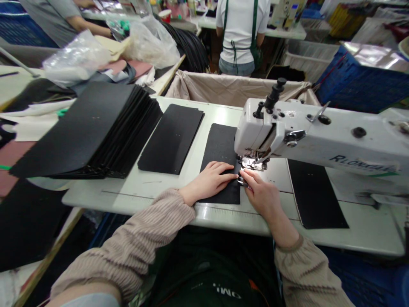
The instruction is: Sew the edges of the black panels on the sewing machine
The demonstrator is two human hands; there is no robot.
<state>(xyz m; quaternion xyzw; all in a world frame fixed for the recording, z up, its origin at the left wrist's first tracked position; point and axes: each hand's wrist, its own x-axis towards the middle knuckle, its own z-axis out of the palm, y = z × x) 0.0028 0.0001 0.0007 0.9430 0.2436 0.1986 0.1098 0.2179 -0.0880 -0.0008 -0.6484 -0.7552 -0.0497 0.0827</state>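
Note:
A black rectangular panel point(220, 143) lies on the sewing machine's table, its right edge beside the lit presser foot point(252, 163). My left hand point(212, 181) rests flat on this panel, fingers stretched toward the foot. Just in front of the foot is my right hand point(262, 194), thumb and fingers drawn together at the panel's edge. A small shiny metal piece point(243, 182) shows by its fingertips; its kind and whether it is gripped are unclear. The white sewing machine point(319, 132) reaches in from the right over the panel.
A tall stack of black panels point(86, 123) stands at the left, beside a smaller pile point(172, 138). Another black panel point(315, 194) lies right of the needle. Behind the table is a cloth-lined bin point(223, 87). A person point(241, 36) stands farther back, with another at upper left.

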